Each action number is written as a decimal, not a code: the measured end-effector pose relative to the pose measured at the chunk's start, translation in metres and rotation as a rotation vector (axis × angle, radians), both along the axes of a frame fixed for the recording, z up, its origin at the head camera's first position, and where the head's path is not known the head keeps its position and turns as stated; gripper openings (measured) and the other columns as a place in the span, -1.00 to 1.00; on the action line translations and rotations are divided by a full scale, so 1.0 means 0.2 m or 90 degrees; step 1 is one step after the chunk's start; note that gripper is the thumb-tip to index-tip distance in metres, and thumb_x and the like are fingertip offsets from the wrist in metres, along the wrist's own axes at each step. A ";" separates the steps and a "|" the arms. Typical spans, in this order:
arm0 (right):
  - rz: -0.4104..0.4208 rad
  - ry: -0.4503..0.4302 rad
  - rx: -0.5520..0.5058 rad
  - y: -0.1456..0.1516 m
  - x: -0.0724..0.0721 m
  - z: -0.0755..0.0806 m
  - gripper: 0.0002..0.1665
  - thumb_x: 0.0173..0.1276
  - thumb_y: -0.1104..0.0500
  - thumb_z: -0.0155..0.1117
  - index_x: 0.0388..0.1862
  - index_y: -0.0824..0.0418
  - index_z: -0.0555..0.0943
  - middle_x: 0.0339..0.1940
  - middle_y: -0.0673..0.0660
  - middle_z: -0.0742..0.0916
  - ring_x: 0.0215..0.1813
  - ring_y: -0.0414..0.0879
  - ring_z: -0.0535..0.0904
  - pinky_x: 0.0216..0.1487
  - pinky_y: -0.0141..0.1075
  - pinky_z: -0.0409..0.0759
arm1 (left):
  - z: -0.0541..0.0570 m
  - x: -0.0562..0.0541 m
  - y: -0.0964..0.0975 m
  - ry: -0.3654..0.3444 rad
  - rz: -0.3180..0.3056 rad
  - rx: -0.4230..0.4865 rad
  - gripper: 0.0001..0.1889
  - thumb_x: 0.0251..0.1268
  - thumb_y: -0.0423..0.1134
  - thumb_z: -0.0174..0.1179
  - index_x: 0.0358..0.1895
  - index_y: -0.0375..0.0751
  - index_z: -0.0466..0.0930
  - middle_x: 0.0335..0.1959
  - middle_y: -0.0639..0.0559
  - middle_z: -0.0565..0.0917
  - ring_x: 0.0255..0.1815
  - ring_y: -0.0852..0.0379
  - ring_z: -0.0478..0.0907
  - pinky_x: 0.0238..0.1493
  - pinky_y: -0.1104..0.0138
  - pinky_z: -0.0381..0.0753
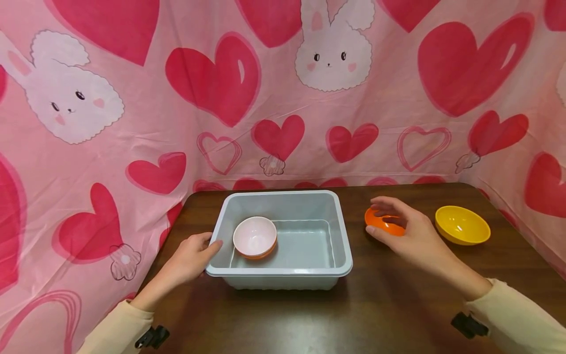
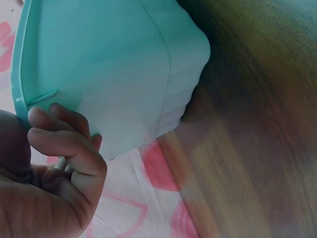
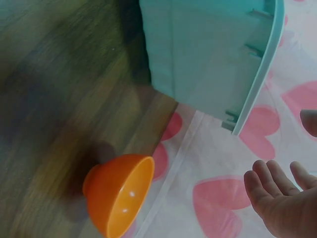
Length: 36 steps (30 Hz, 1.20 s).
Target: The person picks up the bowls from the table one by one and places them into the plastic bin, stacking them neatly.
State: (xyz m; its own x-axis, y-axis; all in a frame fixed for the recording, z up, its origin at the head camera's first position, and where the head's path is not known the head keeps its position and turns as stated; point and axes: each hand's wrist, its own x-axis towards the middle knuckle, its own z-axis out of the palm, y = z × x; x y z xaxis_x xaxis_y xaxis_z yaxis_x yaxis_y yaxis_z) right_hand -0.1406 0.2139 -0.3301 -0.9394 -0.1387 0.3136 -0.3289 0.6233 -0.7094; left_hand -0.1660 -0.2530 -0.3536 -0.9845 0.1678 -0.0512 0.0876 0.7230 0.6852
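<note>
A grey plastic tub (image 1: 287, 272) stands on the table. My left hand (image 1: 190, 258) grips its left rim, thumb over the edge and fingers curled underneath, as the left wrist view shows at close range. Inside, toward the left, sits a bowl (image 1: 255, 236) with a pale pink inside and orange showing around its lower part; I cannot tell whether this is one bowl or two nested. To the right of the tub is an orange bowl (image 3: 121, 193), partly hidden in the head view by my right hand (image 1: 404, 226). That hand hovers with fingers spread, apart from the bowl.
A yellow bowl (image 1: 462, 225) stands upright at the right of the dark wooden table (image 1: 287, 319). Pink cloth (image 1: 274, 98) with hearts and rabbits hangs behind the table and along both sides.
</note>
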 end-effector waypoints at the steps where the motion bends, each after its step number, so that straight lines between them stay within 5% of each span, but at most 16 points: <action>1: -0.002 0.002 0.001 0.01 0.00 -0.01 -0.34 0.39 0.04 0.54 0.40 0.12 0.53 0.24 0.18 0.71 0.20 0.10 0.64 0.14 -0.69 0.37 | 0.00 0.00 0.00 0.000 -0.001 0.001 -0.60 0.58 -0.20 0.17 0.27 -0.45 0.56 -0.61 0.00 0.61 -0.75 0.03 0.50 -0.66 0.20 0.57; 15: -0.010 0.009 -0.012 0.12 -0.06 -0.12 -0.30 0.34 0.14 0.57 0.40 0.25 0.53 0.24 0.29 0.70 0.16 0.20 0.65 0.13 -0.65 0.43 | 0.00 0.00 0.00 0.011 0.000 0.000 -0.62 0.58 -0.21 0.17 0.23 -0.43 0.59 -0.64 0.01 0.59 -0.77 0.03 0.49 -0.69 0.23 0.54; 27: -0.042 -0.087 -0.020 0.22 -0.10 -0.18 0.00 0.33 0.04 0.57 0.58 0.30 0.26 0.35 0.42 0.58 0.32 0.36 0.50 0.09 -0.59 0.41 | -0.01 0.01 0.00 0.005 0.006 0.007 -0.64 0.58 -0.21 0.17 0.21 -0.42 0.60 -0.64 0.00 0.59 -0.78 0.03 0.48 -0.69 0.22 0.54; 31: -0.055 -0.102 -0.008 0.24 -0.12 -0.21 0.08 0.30 0.01 0.59 0.60 0.33 0.20 0.39 0.44 0.54 0.32 0.38 0.49 0.27 -0.17 0.55 | -0.01 0.01 0.00 0.008 0.003 0.011 -0.65 0.58 -0.21 0.17 0.21 -0.42 0.60 -0.63 0.00 0.59 -0.78 0.03 0.49 -0.69 0.21 0.56; 34: -0.055 -0.099 0.000 0.26 -0.13 -0.23 0.14 0.25 0.03 0.63 0.61 0.34 0.19 0.42 0.48 0.50 0.34 0.43 0.45 0.34 0.29 0.44 | -0.01 0.01 0.00 0.010 0.003 0.011 -0.65 0.58 -0.22 0.17 0.20 -0.42 0.60 -0.64 0.01 0.59 -0.78 0.03 0.49 -0.69 0.21 0.55; 36: -0.052 -0.101 0.001 0.27 -0.14 -0.24 0.18 0.21 0.04 0.65 0.62 0.36 0.17 0.45 0.50 0.46 0.37 0.47 0.40 0.34 0.41 0.35 | -0.01 0.01 0.00 0.010 0.002 0.010 -0.65 0.58 -0.22 0.17 0.20 -0.42 0.60 -0.65 0.01 0.58 -0.78 0.03 0.49 -0.69 0.22 0.55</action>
State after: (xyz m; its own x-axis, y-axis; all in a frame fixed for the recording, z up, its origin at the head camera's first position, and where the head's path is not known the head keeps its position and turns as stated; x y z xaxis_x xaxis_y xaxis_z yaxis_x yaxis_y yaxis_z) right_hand -0.1686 0.2680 -0.3783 -0.9852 -0.0604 0.1603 -0.1612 0.6443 -0.7476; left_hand -0.1642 -0.2522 -0.3548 -0.9858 0.1646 -0.0333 0.0956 0.7129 0.6947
